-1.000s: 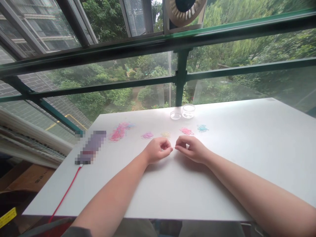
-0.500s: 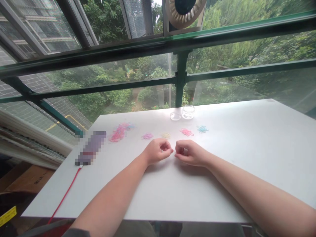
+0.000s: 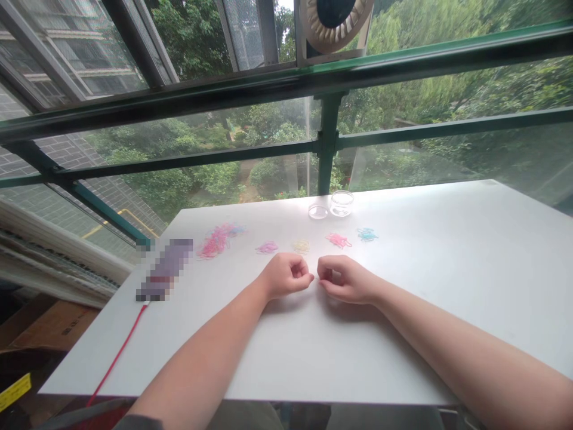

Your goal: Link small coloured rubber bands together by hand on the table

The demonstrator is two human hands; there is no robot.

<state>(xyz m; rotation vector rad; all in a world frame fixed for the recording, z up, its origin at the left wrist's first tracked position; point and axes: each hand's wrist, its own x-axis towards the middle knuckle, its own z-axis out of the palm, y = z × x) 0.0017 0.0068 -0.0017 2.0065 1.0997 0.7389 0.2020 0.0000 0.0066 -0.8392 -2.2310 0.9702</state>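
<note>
My left hand [image 3: 289, 276] is closed, thumb against curled fingers, over the white table below a pale yellow pile [image 3: 301, 246]. Just to its right my right hand [image 3: 347, 279] is curled the same way, with a narrow gap between the two. Anything pinched in either hand is too small to make out. Beyond them lie small piles of thin loops: purple [image 3: 267, 247], pink [image 3: 339, 240] and blue [image 3: 367, 234]. A larger mixed pile [image 3: 219, 240], mostly pink, spreads farther left.
A clear round jar [image 3: 341, 203] and a clear lid [image 3: 318, 211] stand at the table's [image 3: 358, 358] far edge. A blurred-out device [image 3: 168, 269] with a red cable [image 3: 119, 352] lies at the left. Green window bars run behind.
Both hands have barely moved; the gap between their fingertips looks slightly wider. The piles, jar and lid are unchanged.
</note>
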